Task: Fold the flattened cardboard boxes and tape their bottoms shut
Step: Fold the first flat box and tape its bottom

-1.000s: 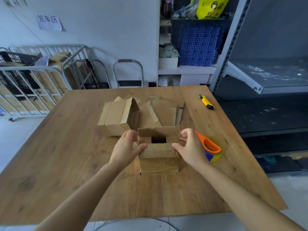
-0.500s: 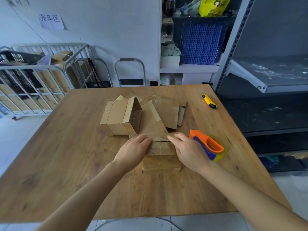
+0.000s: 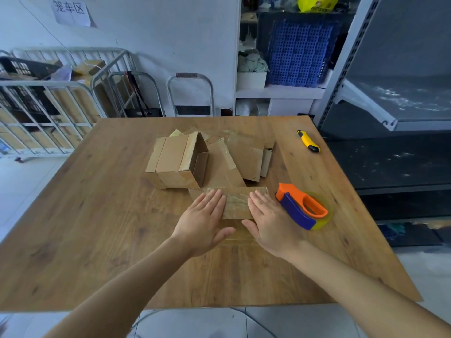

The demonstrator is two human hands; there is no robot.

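Observation:
A small cardboard box (image 3: 237,203) stands on the wooden table (image 3: 97,215) in front of me, its top flaps folded down flat with old tape on them. My left hand (image 3: 204,215) lies palm down on the left flaps. My right hand (image 3: 271,222) lies palm down on the right flaps. Both hands are flat, fingers stretched out, thumbs over the box's near side, gripping nothing. An orange and blue tape dispenser (image 3: 302,208) with a yellowish roll sits just right of my right hand.
Behind the box is a folded cardboard box (image 3: 175,162) on its side and a pile of flattened boxes (image 3: 246,157). A yellow utility knife (image 3: 308,141) lies at the far right. Metal cage carts stand left of the table, shelving on the right.
The box's top was open with my hands at its sides. The flaps have been folded shut, and both hands now lie flat on top of them.

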